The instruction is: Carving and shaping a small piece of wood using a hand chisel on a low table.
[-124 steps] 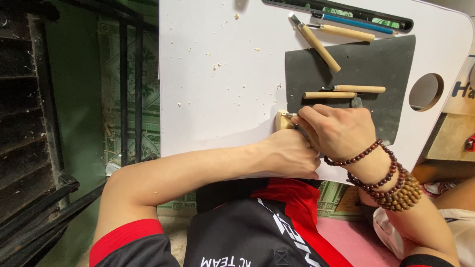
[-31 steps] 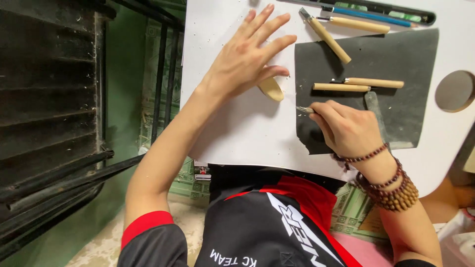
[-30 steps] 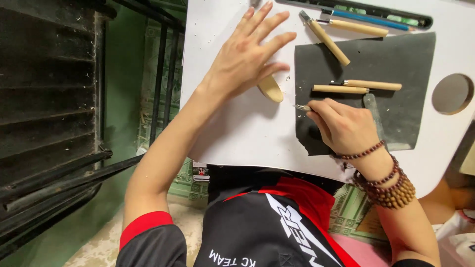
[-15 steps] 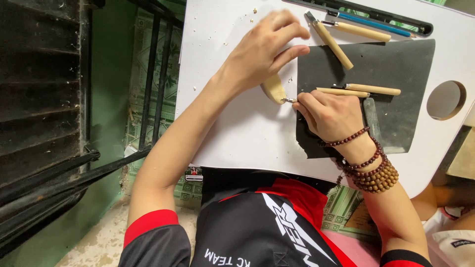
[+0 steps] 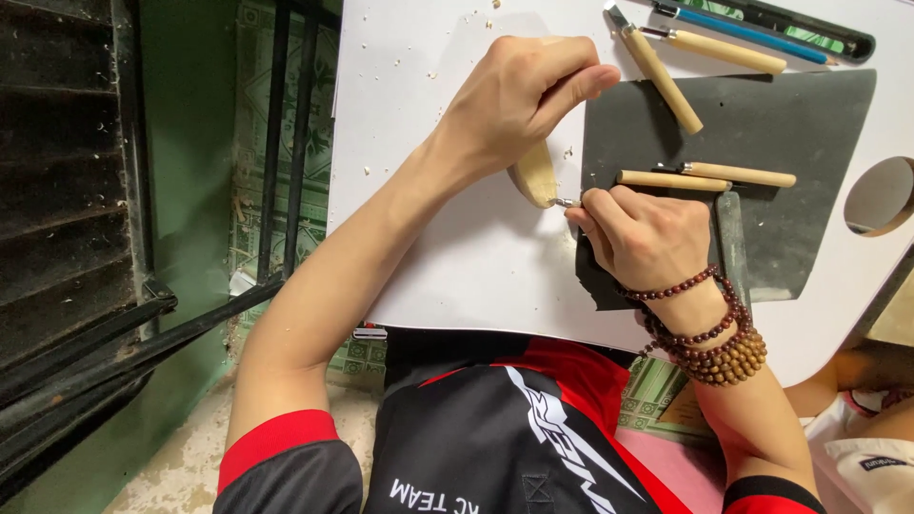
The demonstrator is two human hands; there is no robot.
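Your left hand is clamped on the small pale wooden piece against the white surface; your right hand, closed around a metal-tipped carving tool, should take shallow, controlled cuts.

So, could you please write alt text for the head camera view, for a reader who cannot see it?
Seen from above, a person's left hand pins a small pale wooden piece to a white table while the right hand, wrist wrapped in bead bracelets, puts a small carving tool's metal tip to it. More wooden-handled tools lie on a dark mat.
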